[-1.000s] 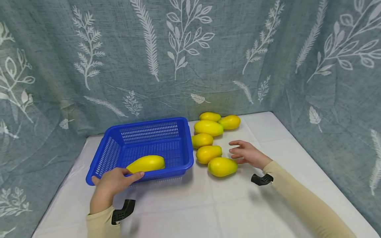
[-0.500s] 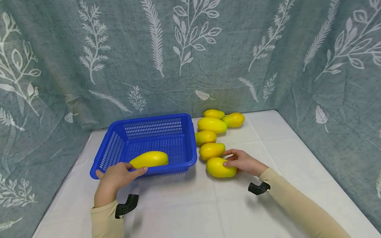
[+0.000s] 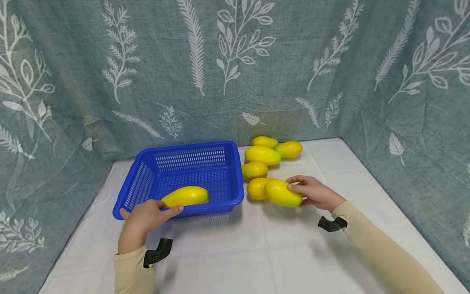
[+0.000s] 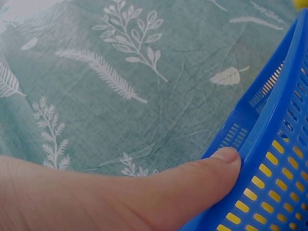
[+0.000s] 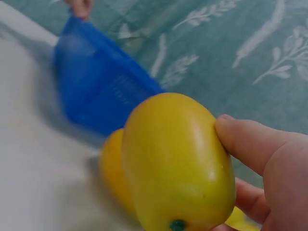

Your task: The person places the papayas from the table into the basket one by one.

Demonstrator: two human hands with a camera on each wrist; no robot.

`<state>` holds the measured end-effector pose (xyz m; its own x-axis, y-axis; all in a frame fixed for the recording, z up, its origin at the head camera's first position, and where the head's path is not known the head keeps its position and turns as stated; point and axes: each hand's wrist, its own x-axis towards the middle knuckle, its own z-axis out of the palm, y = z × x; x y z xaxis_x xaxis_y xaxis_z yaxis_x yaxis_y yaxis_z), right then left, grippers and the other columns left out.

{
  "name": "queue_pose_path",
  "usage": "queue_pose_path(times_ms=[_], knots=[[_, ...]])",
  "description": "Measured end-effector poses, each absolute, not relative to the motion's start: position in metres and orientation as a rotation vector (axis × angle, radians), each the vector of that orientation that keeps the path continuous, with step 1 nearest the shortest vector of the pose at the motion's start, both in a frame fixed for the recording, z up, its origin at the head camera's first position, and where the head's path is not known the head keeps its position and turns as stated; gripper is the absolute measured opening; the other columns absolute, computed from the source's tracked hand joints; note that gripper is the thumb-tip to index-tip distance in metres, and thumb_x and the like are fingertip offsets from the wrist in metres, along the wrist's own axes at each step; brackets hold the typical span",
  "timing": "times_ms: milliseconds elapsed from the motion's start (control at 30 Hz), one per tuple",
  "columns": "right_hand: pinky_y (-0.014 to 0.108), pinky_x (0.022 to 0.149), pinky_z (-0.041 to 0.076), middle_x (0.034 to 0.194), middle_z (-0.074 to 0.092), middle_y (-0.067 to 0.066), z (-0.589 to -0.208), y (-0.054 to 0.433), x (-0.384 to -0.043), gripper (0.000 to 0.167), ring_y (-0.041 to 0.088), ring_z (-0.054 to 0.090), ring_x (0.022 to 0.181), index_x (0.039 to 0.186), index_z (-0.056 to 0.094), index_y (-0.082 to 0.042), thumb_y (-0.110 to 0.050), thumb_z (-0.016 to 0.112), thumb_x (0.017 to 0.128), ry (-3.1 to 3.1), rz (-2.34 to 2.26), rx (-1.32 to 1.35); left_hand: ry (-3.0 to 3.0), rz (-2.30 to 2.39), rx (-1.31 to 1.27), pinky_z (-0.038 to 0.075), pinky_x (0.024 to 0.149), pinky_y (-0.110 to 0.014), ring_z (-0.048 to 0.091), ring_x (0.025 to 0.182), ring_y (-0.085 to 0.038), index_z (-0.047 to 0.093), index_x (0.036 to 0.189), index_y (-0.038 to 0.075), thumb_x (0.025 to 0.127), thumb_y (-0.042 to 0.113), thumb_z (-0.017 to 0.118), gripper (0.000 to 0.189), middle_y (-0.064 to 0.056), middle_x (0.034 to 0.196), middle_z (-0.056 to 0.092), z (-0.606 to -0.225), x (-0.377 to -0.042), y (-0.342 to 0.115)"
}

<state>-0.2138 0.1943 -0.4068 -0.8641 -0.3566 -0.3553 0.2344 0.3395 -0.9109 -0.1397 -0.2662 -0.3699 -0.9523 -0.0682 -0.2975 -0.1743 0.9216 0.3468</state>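
My right hand (image 3: pixel 317 192) grips a yellow papaya (image 3: pixel 282 194) by its right end, raised a little above the white table. In the right wrist view, the thumb presses one side of this papaya (image 5: pixel 175 159), and its green stem end faces the camera. My left hand (image 3: pixel 147 216) holds the near rim of a blue plastic basket (image 3: pixel 216 209) toward its left corner. The thumb lies over the rim in the left wrist view; the other fingers are hidden there. One papaya (image 3: pixel 187 196) lies inside the basket along its near wall.
Just behind the held fruit, a papaya (image 3: pixel 256 188) on the table is partly covered by it. Several more lie in a loose line to the back, including a larger papaya (image 3: pixel 262 155), close to the basket's right side. A patterned green curtain (image 3: pixel 205 118) surrounds the table.
My right hand has reached the nearest papaya, taken hold of it and lifted it off the table, slightly back and right. My left hand stays on the basket rim.
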Motion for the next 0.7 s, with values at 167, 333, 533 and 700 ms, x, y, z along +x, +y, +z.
queue_pose_path(times_ms=[167,333,533,700], knots=[[0.034,0.083,0.056,0.135,0.054,0.014,-0.373,0.191,-0.239,0.058,0.019,0.06,0.101,0.151,0.037,0.0,-0.034,0.053,0.106,2.127,-1.609,-0.093,2.799,0.53,-0.19,0.0,0.101,-0.091,0.046,0.133,-0.059,0.059,0.137,-0.007,0.087,0.077,0.056,0.097,-0.029,0.137,0.062,-0.368,-0.14,-0.27],[0.034,0.083,0.055,0.137,0.05,0.015,-0.346,0.155,-0.26,0.056,0.021,0.06,0.101,0.151,0.037,-0.002,-0.032,0.052,0.107,2.102,-1.657,-0.133,2.79,0.521,-0.198,0.0,0.102,-0.091,0.045,0.134,-0.06,0.058,0.138,-0.006,0.087,0.077,0.056,0.098,-0.029,0.139,0.06,-0.366,-0.14,-0.273],[0.033,0.079,0.056,0.131,0.058,0.013,-0.337,0.081,-0.268,0.051,0.019,0.06,0.095,0.146,0.049,-0.009,-0.032,0.06,0.103,2.128,-1.603,-0.159,2.798,0.533,-0.195,0.001,0.102,-0.091,0.044,0.136,-0.058,0.059,0.138,-0.005,0.087,0.077,0.055,0.097,-0.028,0.14,0.06,-0.367,-0.137,-0.272],[0.03,0.075,0.055,0.131,0.059,0.01,-0.344,0.032,-0.266,0.047,0.017,0.057,0.093,0.139,0.055,-0.011,-0.033,0.067,0.099,2.161,-1.557,-0.194,2.807,0.566,-0.184,0.0,0.102,-0.091,0.046,0.136,-0.057,0.061,0.136,-0.004,0.087,0.076,0.057,0.094,-0.026,0.138,0.063,-0.37,-0.138,-0.267]])
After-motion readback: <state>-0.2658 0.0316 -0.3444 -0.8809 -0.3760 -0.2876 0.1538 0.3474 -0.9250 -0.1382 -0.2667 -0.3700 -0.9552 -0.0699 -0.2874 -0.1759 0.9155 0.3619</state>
